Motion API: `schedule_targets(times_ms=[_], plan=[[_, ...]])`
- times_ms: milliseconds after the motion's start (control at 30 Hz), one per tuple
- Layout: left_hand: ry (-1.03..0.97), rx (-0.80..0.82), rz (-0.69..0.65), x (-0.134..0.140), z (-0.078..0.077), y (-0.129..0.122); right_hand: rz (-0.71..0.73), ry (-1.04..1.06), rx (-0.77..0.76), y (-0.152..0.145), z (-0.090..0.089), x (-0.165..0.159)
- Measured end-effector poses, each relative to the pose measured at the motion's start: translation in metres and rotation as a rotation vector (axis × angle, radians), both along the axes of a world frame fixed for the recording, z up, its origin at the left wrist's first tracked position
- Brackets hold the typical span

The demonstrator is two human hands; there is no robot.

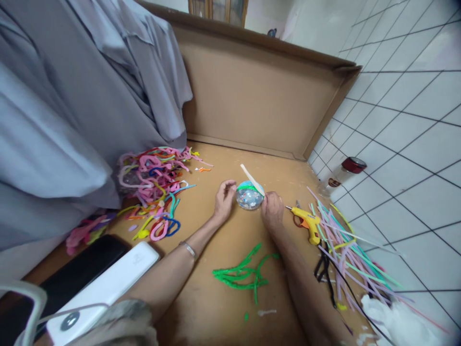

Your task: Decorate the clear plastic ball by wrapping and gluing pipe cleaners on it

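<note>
A clear rounded ball-like thing [249,199] with coloured specks sits between my hands over the table. A fuzzy green pipe cleaner [245,187] runs across its upper side. Over its top right leans a pale flat stick [251,179], its lower end close to my right fingers. My left hand [224,201] has thumb and fingers closed at the ball's left edge. Curled fingers of my right hand [272,209] grip at its right edge; the fingertips are partly hidden. Nearer to me lie several green pipe cleaners [239,276] in a loose bunch.
Mixed pipe cleaners [153,178] are heaped at left. On the right are a yellow glue gun [307,224], long pastel pipe cleaners [355,254] and a red-lidded jar [342,175]. A white power bank [108,288] lies near left. A cardboard wall [252,96] stands behind; a grey-clothed person [90,96] is at left.
</note>
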State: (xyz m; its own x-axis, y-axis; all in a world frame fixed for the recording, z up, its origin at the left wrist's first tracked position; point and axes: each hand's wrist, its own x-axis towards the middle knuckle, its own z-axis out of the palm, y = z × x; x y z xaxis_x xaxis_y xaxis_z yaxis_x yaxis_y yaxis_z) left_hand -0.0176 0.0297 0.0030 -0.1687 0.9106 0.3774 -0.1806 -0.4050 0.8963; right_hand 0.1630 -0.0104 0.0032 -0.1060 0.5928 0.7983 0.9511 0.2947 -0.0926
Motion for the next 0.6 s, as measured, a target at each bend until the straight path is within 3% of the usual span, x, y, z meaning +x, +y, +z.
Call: schedule_targets(times_ms=[200, 600], plan=[[-0.163, 0.048, 0.044, -0.003, 0.014, -0.002, 0.06, -0.084, 0.014, -0.002, 0.008, 0.003], [-0.432, -0.058, -0.21, 0.004, 0.025, 0.0, 0.056, -0.15, -0.044, -0.007, 0.018, 0.012]])
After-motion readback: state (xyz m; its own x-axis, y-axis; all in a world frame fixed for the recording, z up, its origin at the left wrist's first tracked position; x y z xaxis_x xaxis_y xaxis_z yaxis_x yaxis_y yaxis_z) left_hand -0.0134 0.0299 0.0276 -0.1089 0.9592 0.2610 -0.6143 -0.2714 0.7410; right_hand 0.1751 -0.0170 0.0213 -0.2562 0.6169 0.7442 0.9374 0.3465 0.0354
